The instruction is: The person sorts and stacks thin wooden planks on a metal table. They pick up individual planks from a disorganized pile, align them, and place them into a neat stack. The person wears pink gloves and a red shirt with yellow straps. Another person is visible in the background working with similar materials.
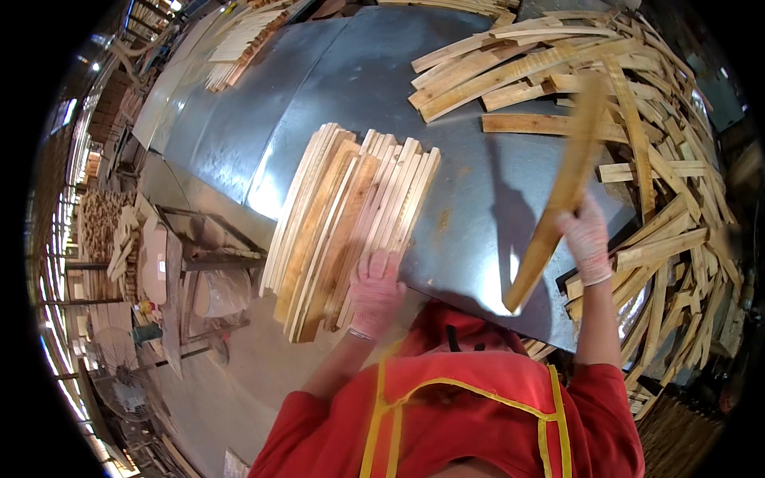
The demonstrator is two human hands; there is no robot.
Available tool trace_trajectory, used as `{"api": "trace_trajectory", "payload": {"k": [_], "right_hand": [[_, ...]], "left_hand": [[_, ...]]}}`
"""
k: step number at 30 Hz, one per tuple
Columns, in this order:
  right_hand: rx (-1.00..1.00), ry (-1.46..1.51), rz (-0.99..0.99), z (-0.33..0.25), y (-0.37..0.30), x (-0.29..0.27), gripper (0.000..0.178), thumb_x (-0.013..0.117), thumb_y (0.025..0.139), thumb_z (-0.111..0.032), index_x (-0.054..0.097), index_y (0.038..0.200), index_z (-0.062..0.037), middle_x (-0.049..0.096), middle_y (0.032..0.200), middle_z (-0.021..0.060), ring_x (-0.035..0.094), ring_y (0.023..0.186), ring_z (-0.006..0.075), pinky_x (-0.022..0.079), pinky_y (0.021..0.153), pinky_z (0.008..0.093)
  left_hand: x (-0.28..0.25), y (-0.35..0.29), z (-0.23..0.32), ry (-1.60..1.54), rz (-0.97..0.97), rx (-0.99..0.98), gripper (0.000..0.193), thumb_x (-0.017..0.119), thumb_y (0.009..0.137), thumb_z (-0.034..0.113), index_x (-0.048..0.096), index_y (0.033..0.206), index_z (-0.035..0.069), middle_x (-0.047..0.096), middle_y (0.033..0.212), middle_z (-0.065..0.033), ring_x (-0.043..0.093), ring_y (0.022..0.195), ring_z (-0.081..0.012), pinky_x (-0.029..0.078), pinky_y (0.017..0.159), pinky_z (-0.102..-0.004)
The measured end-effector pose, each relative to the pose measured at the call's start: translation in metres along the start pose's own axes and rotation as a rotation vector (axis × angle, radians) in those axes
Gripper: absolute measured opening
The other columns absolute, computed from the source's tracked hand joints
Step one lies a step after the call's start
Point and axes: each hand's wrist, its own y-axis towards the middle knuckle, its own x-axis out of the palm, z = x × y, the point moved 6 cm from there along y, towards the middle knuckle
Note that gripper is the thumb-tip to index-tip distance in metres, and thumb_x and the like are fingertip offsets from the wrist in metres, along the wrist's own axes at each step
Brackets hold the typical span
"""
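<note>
My right hand (586, 235), in a pale glove, is closed round the lower part of a wooden slat (558, 187). The slat is raised above the metal table, slanting up and away, its upper end blurred. My left hand (376, 291), also gloved, lies with its fingers stretched over the near end of a stack of wooden slats (351, 215). These slats stand side by side in a row, some pale and some browner, their near ends jutting past the table's front edge. What lies under my left palm is hidden.
A shiny metal table (319, 88) spreads in front of me. On its right lies a large jumbled heap of slats (653, 151). Another row of slats (251, 44) sits at the far left. Below left are a wooden stand (199, 255) and a fan (119, 358).
</note>
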Motion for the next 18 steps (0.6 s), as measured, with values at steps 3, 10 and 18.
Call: {"api": "trace_trajectory", "payload": {"k": [3,10,18], "right_hand": [[-0.177,-0.892,-0.361,-0.070,-0.043,0.108,0.038,0.065,0.084,-0.017,0.074,0.120,-0.0079,0.076,0.112,0.0202,0.072,0.101,0.0453,0.059,0.091,0.0509],[-0.887,-0.707,-0.355,-0.074,-0.110,0.202,0.038,0.075,0.082,-0.022,0.072,0.118,-0.0101,0.071,0.105,0.0133,0.069,0.103,0.0373,0.059,0.090,0.0506],[-0.119,-0.802,0.815,0.059,-0.083,-0.110,0.063,0.082,0.086,-0.038,0.068,0.139,-0.0079,0.069,0.140,0.0200,0.064,0.132,0.0379,0.050,0.114,0.0449]], "left_hand": [[-0.080,0.007,0.035,-0.139,0.265,0.290,0.054,0.074,0.084,0.019,0.062,0.136,0.011,0.057,0.142,-0.0146,0.054,0.135,-0.0379,0.047,0.108,-0.0581],[-0.053,0.001,-0.046,-0.271,-0.514,-0.080,0.036,0.070,0.091,0.021,0.072,0.125,0.008,0.075,0.101,-0.0203,0.073,0.097,-0.0416,0.057,0.087,-0.0492],[0.006,-0.096,-0.150,0.094,-0.057,-0.273,0.068,0.078,0.090,0.026,0.056,0.151,0.009,0.056,0.152,-0.0158,0.052,0.141,-0.0377,0.043,0.116,-0.0526]]}}
